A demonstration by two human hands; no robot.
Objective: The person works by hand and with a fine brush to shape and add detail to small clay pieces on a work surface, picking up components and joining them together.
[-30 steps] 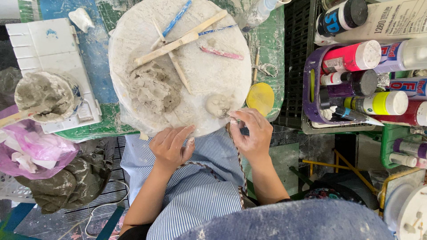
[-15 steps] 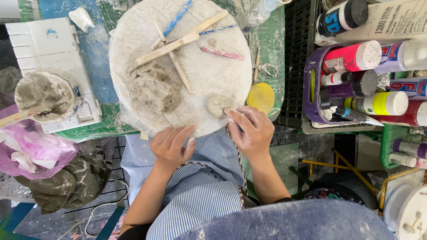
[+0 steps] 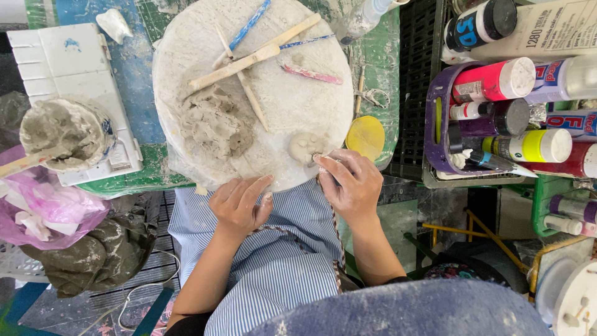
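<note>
Clay ball point(image 3: 305, 147), small and roundish with no clear long axis, sits at the near right edge of the round white board point(image 3: 186, 50). Right hand point(image 3: 351, 185) is nearer, just right of the ball, fingers curled, index fingertip touching it. Left hand point(image 3: 239, 204) rests at the board's near rim, left of the ball, fingers loosely spread, holding nothing. Clay lump point(image 3: 214, 124) lies further left on the board.

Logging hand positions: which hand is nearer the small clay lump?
Right hand: fingertips reach the small clay lump. Left hand sits lower left, apart from it.
</note>
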